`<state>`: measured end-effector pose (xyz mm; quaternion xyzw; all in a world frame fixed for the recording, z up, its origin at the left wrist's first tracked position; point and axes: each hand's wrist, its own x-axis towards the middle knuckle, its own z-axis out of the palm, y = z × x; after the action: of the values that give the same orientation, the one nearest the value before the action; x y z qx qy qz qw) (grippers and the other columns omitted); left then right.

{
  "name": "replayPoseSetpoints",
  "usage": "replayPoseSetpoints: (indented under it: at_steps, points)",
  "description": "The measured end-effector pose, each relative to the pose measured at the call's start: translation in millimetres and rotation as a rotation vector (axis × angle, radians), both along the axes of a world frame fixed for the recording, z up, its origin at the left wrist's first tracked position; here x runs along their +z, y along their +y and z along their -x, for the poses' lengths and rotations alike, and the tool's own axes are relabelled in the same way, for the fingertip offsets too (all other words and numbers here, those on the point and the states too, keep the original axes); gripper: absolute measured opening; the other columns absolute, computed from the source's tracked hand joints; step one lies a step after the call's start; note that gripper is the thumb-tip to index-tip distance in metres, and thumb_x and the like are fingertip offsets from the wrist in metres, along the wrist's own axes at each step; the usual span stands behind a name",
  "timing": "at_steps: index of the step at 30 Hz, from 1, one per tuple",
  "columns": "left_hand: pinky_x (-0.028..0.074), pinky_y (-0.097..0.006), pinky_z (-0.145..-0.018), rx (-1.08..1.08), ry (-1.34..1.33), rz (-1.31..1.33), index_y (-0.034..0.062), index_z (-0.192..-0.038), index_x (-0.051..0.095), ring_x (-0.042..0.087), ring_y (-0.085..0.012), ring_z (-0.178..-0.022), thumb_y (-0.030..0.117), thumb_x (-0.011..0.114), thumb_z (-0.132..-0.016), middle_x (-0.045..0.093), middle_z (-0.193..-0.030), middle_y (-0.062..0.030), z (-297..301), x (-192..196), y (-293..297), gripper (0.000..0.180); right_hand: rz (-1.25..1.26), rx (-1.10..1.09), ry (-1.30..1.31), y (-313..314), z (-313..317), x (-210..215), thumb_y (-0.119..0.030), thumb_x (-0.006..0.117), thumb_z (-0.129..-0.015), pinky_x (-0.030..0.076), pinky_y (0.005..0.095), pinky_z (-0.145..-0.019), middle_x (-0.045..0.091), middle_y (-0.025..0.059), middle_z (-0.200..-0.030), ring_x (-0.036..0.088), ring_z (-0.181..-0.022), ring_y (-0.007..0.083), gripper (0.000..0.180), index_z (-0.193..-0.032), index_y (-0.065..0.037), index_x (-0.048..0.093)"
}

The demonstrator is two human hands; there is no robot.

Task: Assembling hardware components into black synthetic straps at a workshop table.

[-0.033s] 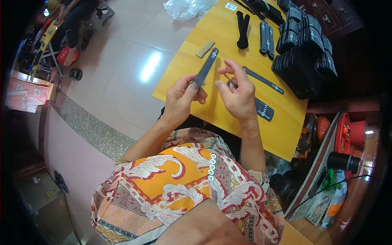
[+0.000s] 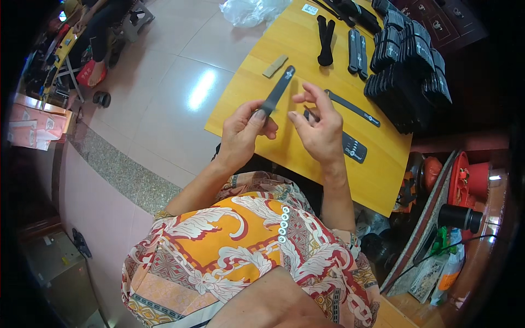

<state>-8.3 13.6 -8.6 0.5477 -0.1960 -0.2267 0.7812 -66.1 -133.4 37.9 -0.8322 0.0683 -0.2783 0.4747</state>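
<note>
My left hand is closed on the lower end of a flat black strap with a rounded tip and a small pale print. The strap points up and away over the yellow table. To its right, apart from it, is my right hand, thumb and forefinger spread. A small dark thing shows between its thumb and curled fingers; its kind is mostly hidden. Beyond that hand lies another black strap on the table. A wider black piece with pale marks lies partly under the right wrist.
A tan strip, a folded black band and black straps lie farther back. Bundled black straps are piled at the right edge. Shelves with a black cylinder stand lower right. Another person sits far left.
The strap's tip has shifted very slightly right and down. My right hand has moved a touch; the left hand stays in place.
</note>
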Motion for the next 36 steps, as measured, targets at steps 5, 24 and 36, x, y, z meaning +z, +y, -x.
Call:
replayPoseSetpoints:
  at_steps: [5,24,36]
  points:
    - [0.048,-0.023,-0.064,0.032,-0.046,0.046,-0.0051,-0.111,0.048,0.057,-0.0119,-0.067,0.011,0.043,-0.093,0.059,-0.077,-0.008,10.8,3.8,-6.5,0.025,0.288,0.125,-0.19,4.2,1.7,-7.8,0.0,0.068,-0.068,0.05,0.0311,-0.068,0.06,0.0146,-0.091,0.062,-0.08,0.0281,0.033,-0.099,0.001,0.057]
    - [0.048,-0.023,-0.053,-0.52,0.097,-0.153,-0.0043,-0.107,0.053,0.058,-0.0105,-0.056,0.008,0.048,-0.089,0.06,-0.065,-0.0063,12.8,5.1,33.8,0.022,-0.354,-1.102,-0.639,-256.8,158.9,32.5,-0.004,0.061,-0.079,0.039,0.0243,-0.04,0.052,0.0041,-0.059,0.048,-0.044,0.0132,0.013,-0.068,-0.001,0.055]
    - [0.049,-0.035,-0.062,-0.148,0.54,0.241,0.0018,-0.109,0.047,0.053,-0.0174,-0.052,0.017,0.043,-0.091,0.057,-0.068,-0.0092,-25.1,-19.9,8.6,0.024,0.801,-0.631,0.537,-137.3,68.1,-58.7,-0.014,0.057,-0.08,0.048,0.039,-0.066,0.06,0.0145,-0.081,0.059,-0.076,0.031,0.012,-0.084,-0.005,0.063]
